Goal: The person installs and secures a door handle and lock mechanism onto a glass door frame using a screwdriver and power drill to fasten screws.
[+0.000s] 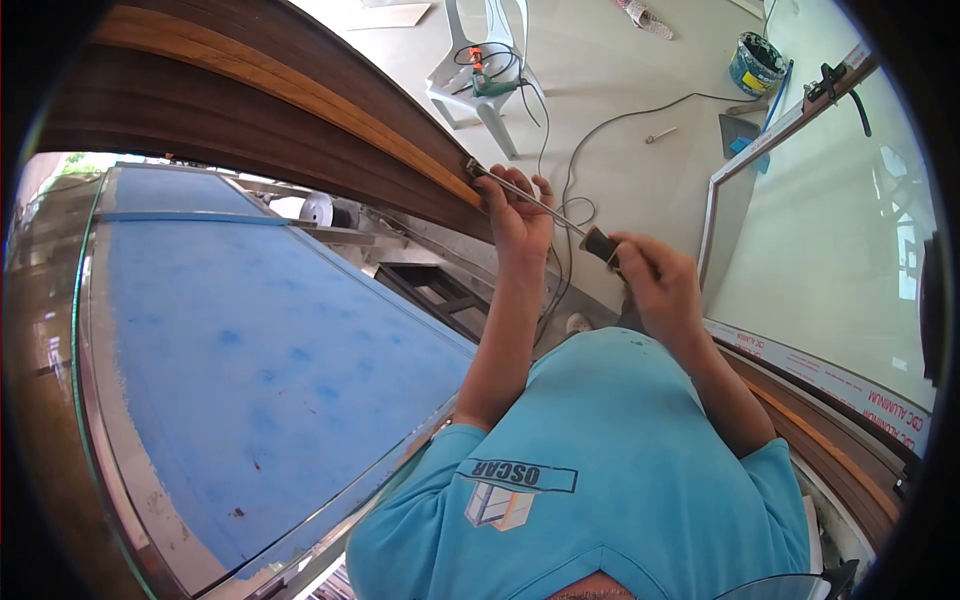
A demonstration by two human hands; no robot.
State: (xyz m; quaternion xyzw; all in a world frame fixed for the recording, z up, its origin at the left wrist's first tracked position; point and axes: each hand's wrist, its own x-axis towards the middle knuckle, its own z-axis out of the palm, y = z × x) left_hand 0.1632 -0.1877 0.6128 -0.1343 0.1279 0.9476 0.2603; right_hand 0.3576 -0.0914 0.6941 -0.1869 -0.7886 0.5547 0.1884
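Observation:
My right hand point(658, 280) is wrapped round the dark handle of a long screwdriver point(560, 221). Its thin metal shaft slants up and left to a small metal fitting point(473, 168) at the end edge of a brown wood-look profile point(300, 95). Close to the tip, my left hand point(518, 215) has its thumb and forefinger closed about the shaft, with the other fingers curled loosely upward. Whether those fingertips also touch the fitting cannot be made out. The screwdriver's tip is partly hidden at the fitting.
A blue-covered worktable point(290, 350) lies left. Beyond my hands, a plastic chair point(485, 75) bears a green corded power tool point(497, 86); its cable point(600, 125) trails over the floor. A bucket point(756, 65) stands at back right. A glazed frame point(712, 210) rises at right.

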